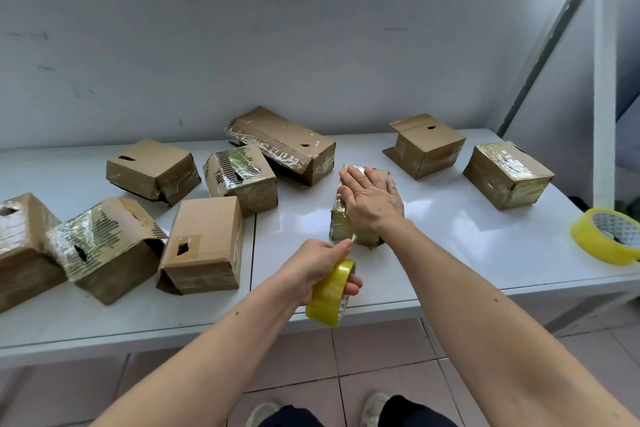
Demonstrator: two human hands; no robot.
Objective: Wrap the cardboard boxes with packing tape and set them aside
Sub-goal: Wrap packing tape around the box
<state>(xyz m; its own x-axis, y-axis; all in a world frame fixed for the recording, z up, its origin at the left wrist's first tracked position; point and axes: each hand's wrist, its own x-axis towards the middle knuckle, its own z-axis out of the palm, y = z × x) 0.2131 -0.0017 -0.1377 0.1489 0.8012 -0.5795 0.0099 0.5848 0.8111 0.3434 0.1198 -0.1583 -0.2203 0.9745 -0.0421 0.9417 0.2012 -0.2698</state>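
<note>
A small cardboard box [341, 218], glossy with tape, stands in the middle of the white table [450, 236]. My right hand [372, 199] lies flat on its top with straight fingers. My left hand [320, 263] grips a yellow tape roll [330, 293] just in front of the box, near the table's front edge. A short strip of tape runs from the roll up to the box's near face.
Several cardboard boxes, some taped, crowd the left half of the table, such as a plain one [204, 246]. Two more boxes [427, 144] [507, 175] sit at the back right. A second yellow tape roll [607, 236] lies at the right edge. A wall rises behind.
</note>
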